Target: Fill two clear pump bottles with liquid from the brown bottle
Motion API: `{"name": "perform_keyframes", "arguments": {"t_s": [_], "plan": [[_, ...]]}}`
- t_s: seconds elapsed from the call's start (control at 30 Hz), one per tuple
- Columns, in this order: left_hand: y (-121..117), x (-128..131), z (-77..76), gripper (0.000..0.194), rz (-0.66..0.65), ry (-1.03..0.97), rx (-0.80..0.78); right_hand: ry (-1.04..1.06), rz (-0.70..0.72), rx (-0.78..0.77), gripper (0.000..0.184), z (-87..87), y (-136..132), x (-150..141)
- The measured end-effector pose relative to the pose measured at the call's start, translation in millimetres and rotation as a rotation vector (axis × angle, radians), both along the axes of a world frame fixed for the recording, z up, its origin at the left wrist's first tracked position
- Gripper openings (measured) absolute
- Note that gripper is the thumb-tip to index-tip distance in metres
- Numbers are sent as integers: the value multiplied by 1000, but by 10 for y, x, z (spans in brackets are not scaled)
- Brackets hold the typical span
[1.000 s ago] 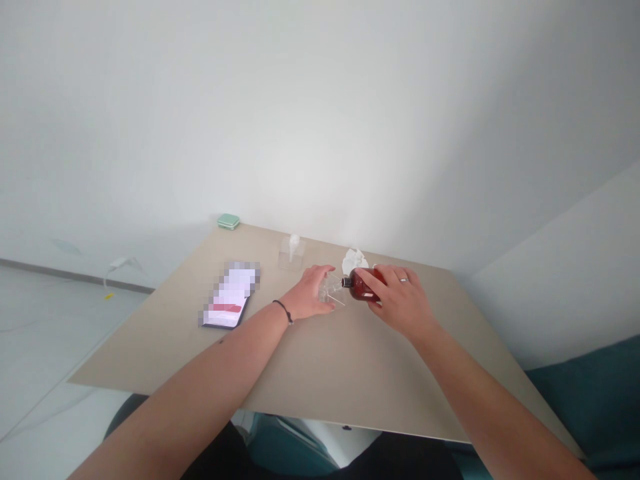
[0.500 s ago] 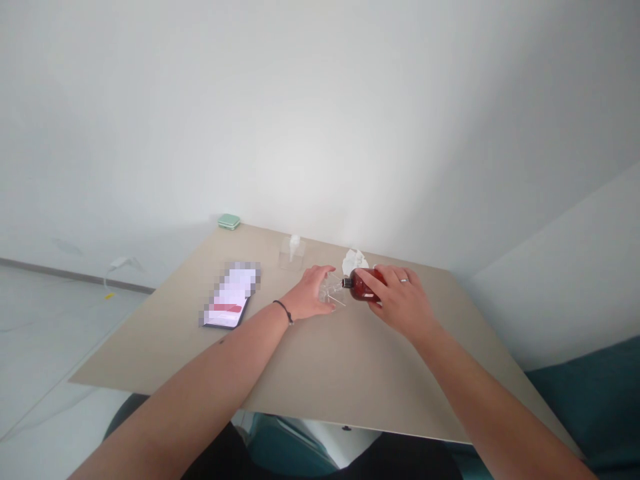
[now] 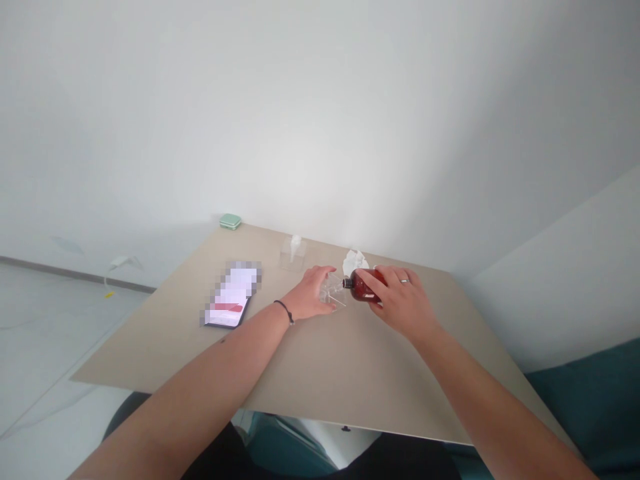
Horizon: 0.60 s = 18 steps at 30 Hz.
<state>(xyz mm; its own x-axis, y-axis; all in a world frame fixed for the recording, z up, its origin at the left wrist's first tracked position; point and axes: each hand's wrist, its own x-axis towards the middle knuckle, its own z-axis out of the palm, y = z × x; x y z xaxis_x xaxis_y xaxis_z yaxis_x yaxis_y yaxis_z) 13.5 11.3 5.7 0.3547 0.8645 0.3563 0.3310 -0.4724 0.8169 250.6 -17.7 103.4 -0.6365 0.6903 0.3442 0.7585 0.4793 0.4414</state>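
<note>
My right hand (image 3: pixel 403 300) grips a dark red-brown bottle (image 3: pixel 365 285), tipped on its side with its uncapped black neck pointing left. Thumb and fingers of my left hand (image 3: pixel 310 293) curve around a clear see-through container (image 3: pixel 333 292). The bottle's mouth is right at the open side of that container; whether liquid is flowing cannot be made out. Behind the bottle lies a crumpled white tissue (image 3: pixel 355 261). Farther back, a white pump top (image 3: pixel 295 247) stands at a clear square-sided container (image 3: pixel 286 259).
A phone (image 3: pixel 231 297) with a lit, blurred screen lies on the beige table (image 3: pixel 330 373), left of my left hand. At the back left corner sits a small green case (image 3: pixel 231 221). A white wall (image 3: pixel 320 120) rises behind the table. Teal fabric (image 3: pixel 590 387) is at the right.
Almost nothing differs. The whole view has shifted very slightly, while both hands, the bottle and the clear container keep the same arrangement.
</note>
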Motion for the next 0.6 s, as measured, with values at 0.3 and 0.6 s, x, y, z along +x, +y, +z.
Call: {"name": "perform_keyframes", "arguments": {"t_s": [0.3, 0.6], "plan": [[-10, 5, 16, 84, 6, 13, 25, -5, -2, -11, 57, 4, 7, 4], [6, 1, -23, 84, 3, 6, 29, -15, -1, 1, 58, 10, 5, -1]]}}
